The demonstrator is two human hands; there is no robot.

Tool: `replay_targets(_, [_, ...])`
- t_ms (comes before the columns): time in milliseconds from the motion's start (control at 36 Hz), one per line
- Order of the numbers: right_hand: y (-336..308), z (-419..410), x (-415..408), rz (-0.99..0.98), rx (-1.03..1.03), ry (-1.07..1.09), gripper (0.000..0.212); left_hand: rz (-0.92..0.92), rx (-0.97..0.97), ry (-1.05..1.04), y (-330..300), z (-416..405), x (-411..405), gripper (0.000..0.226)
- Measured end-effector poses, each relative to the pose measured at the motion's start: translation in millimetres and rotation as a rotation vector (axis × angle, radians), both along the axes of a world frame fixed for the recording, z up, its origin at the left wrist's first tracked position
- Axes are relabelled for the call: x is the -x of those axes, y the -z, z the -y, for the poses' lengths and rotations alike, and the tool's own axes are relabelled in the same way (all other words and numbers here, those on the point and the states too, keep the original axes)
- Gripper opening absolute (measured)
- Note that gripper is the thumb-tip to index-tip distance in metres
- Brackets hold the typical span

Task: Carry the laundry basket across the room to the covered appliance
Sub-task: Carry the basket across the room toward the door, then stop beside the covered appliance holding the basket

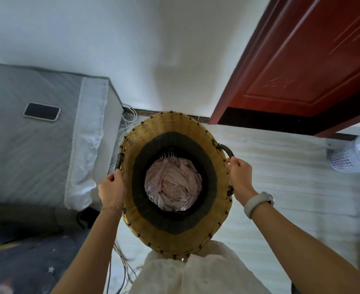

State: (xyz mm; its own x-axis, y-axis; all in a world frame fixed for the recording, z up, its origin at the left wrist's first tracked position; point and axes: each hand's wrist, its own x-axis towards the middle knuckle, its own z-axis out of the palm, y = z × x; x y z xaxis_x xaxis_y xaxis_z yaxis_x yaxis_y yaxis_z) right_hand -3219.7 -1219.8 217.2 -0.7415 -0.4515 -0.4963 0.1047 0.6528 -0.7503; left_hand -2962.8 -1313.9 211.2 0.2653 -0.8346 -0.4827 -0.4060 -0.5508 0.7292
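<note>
My two hands — left hand [112,190], right hand [239,176] — grip the laundry basket [153,234] by its dark handles, held above pale floor [281,187]; the covered appliance [37,149] stands left, red door [312,60] ahead.

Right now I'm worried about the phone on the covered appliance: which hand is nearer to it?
Left. The left hand grips the basket handle on the phone's side; the right hand holds the opposite handle, with the basket between.
</note>
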Motion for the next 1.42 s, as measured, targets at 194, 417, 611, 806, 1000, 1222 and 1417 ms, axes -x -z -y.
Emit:
replay_targets(194, [2,79,-4,-0.012,-0.022,0.03,0.039,-0.008,-0.051,0.046,0,84,2,0.035])
replay_targets(417, [12,150,14,-0.015,-0.043,0.059,0.04,0.059,-0.062,0.104,6,169,23,0.034])
replay_targets(611, [27,204,48,0.015,-0.042,0.073,0.036,0.078,-0.092,0.123,14,226,59,0.038])
replay_targets(806, [43,249,71,0.011,-0.062,0.053,0.033,0.076,-0.131,0.139,24,273,82,0.039])
replay_targets(1000, [68,279,80,0.018,-0.105,0.058,0.029,0.071,-0.21,0.202,51,311,91,0.038])
replay_targets(1222, [128,295,80,0.02,-0.157,0.123,0.028,0.089,-0.311,0.307,110,344,94,0.036])
replay_targets(1417, [194,303,81,0.023,-0.222,0.203,0.028,0.031,-0.364,0.308,173,355,105,0.04])
